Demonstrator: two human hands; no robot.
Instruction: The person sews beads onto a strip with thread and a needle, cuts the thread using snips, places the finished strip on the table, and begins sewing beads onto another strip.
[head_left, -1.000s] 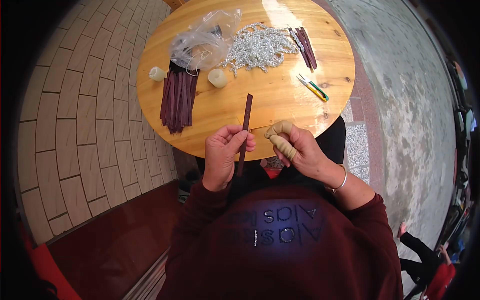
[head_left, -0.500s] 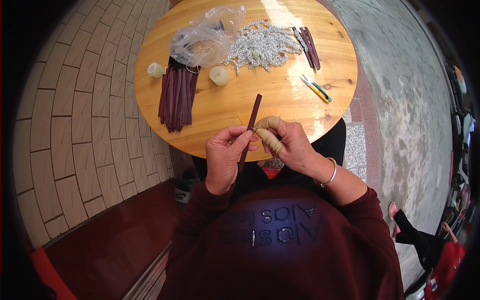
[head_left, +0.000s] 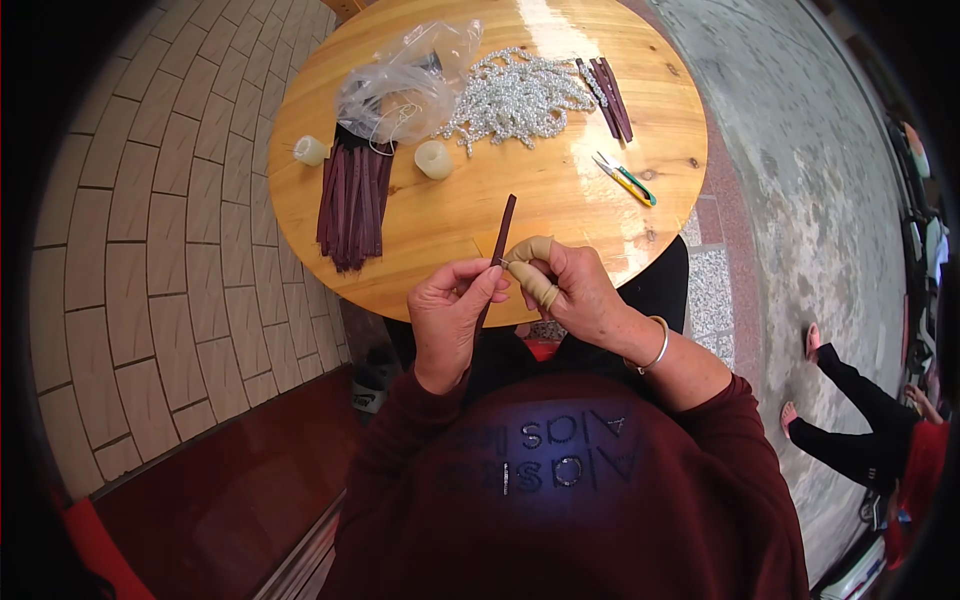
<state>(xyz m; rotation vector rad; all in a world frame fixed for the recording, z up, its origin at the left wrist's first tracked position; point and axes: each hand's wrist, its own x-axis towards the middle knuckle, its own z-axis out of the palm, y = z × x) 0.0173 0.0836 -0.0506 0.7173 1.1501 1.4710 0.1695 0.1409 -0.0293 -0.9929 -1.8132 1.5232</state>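
My left hand (head_left: pixel 450 315) pinches a narrow dark maroon fabric strip (head_left: pixel 506 225) between thumb and fingers, near the table's front edge. The strip's upper end points away from me, and its lower end hangs below the fingers. My right hand (head_left: pixel 572 290) is closed beside it, thumb and index finger wrapped in tan finger covers. Between those fingertips a thin, shiny needle (head_left: pixel 505 263) meets the strip's right edge. Most of the needle is hidden by the fingers. A silver bangle (head_left: pixel 656 347) circles the right wrist.
On the round wooden table (head_left: pixel 440 220) lie a bundle of maroon strips (head_left: pixel 352 205), a clear plastic bag (head_left: pixel 405 95), two thread spools (head_left: pixel 433 160) (head_left: pixel 309 151), a heap of silver bead strands (head_left: pixel 515 100), more strips (head_left: pixel 612 100) and thread snips (head_left: pixel 627 180). A person (head_left: pixel 870 420) walks at right.
Both hands stay close together on the strip with little movement. The view has shifted slightly. The person at the right has moved in stride, with both feet now showing.
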